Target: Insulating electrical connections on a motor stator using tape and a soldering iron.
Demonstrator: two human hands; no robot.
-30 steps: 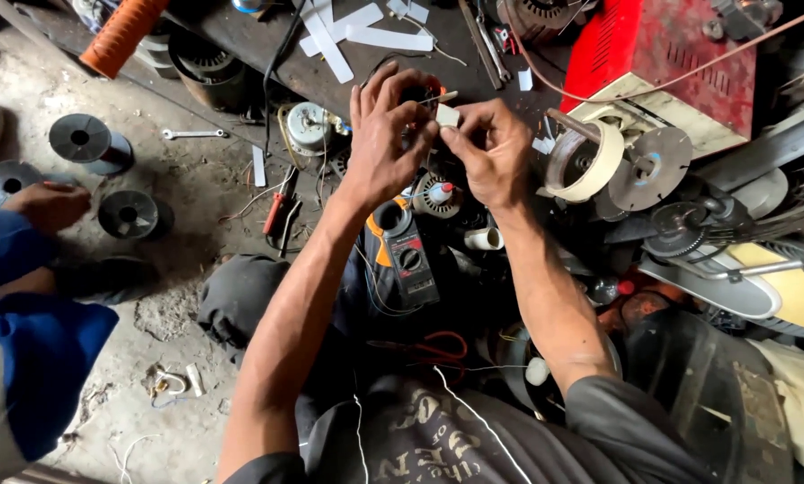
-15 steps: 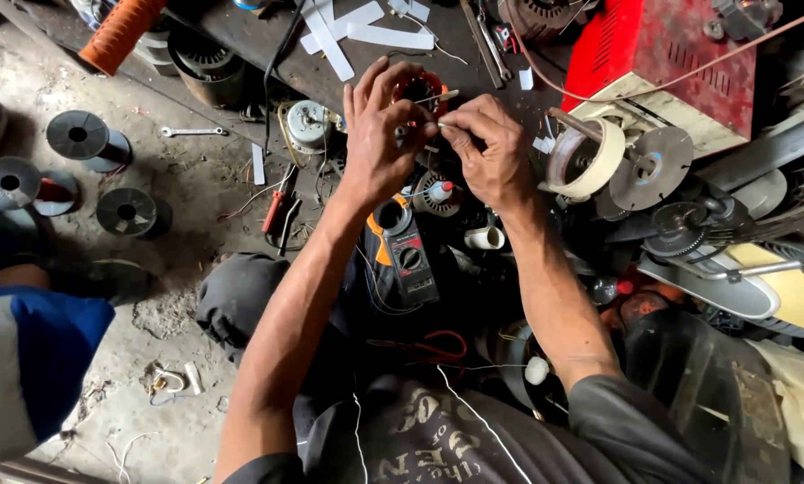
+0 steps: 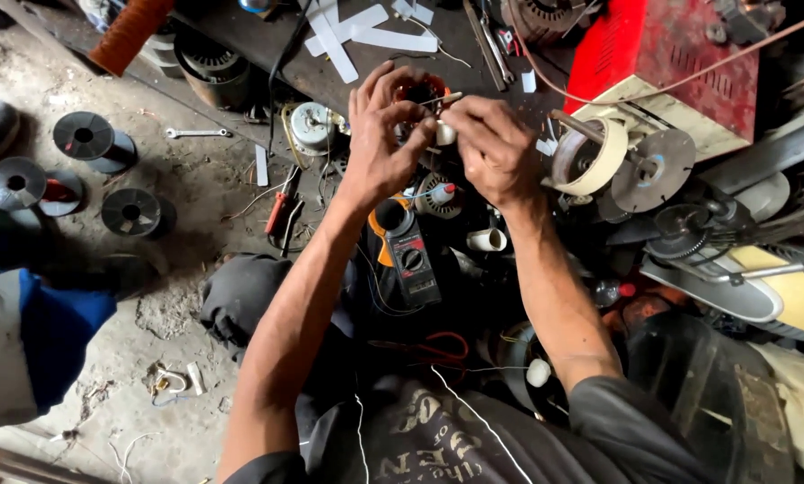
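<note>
Left hand (image 3: 380,148): raised over the cluttered bench, fingers spread and curled round a small motor (image 3: 417,94) with orange-red windings; thumb tip meets the right hand's fingertips at a small white piece (image 3: 445,133).
Right hand (image 3: 492,148): at 3 o'clock of the left hand and touching it; thumb and forefinger pressed together, pinching the white piece. A thin rod (image 3: 447,99) sticks out above the knuckles; what grips it I cannot tell.
Motor: between both hands at their 12 o'clock edge, mostly hidden by fingers.
Meter (image 3: 411,260): black and orange clamp type, at 6 o'clock of the hands, between the forearms.
Tape roll (image 3: 599,161): cream, on a spindle at 3 o'clock of the right hand, beside a grey disc (image 3: 657,166).
Red box (image 3: 662,54): at 1 o'clock, a thin cable across it.
White strips (image 3: 366,31): on the dark bench at 11 o'clock.
Spools (image 3: 84,139): three dark ones on the dirt floor at 9 o'clock, well apart from the hands.
Wrench (image 3: 196,133): small, on the floor near the spools.
Pliers (image 3: 281,202): red-handled, at 8 o'clock of the left hand.
Other person: blue and grey sleeve (image 3: 25,341) at the left edge.
</note>
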